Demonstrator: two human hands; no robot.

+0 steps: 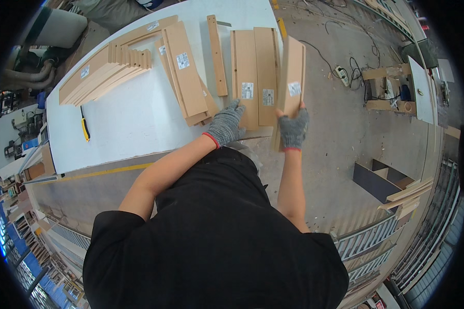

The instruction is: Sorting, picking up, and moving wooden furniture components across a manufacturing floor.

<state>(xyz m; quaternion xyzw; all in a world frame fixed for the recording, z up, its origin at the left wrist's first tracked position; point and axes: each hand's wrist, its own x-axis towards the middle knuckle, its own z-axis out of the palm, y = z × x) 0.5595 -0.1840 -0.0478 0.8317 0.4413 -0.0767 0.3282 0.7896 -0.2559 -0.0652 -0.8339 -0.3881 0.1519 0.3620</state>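
My right hand [294,130], in a grey knit glove, grips the lower end of a light brown wooden panel [292,77] that stands tilted up beside the white table [129,118]. My left hand [225,124], also gloved, rests with fingers spread on the near end of two flat wooden panels [255,72] lying side by side on the table. Each panel carries a small white label.
More panels [186,72] and a narrow strip [217,54] lie left of my hands, and a fanned stack of boards [105,72] sits at the far left. A yellow-handled knife [85,126] lies on the table. Cables and a power strip [341,74] cross the concrete floor at right.
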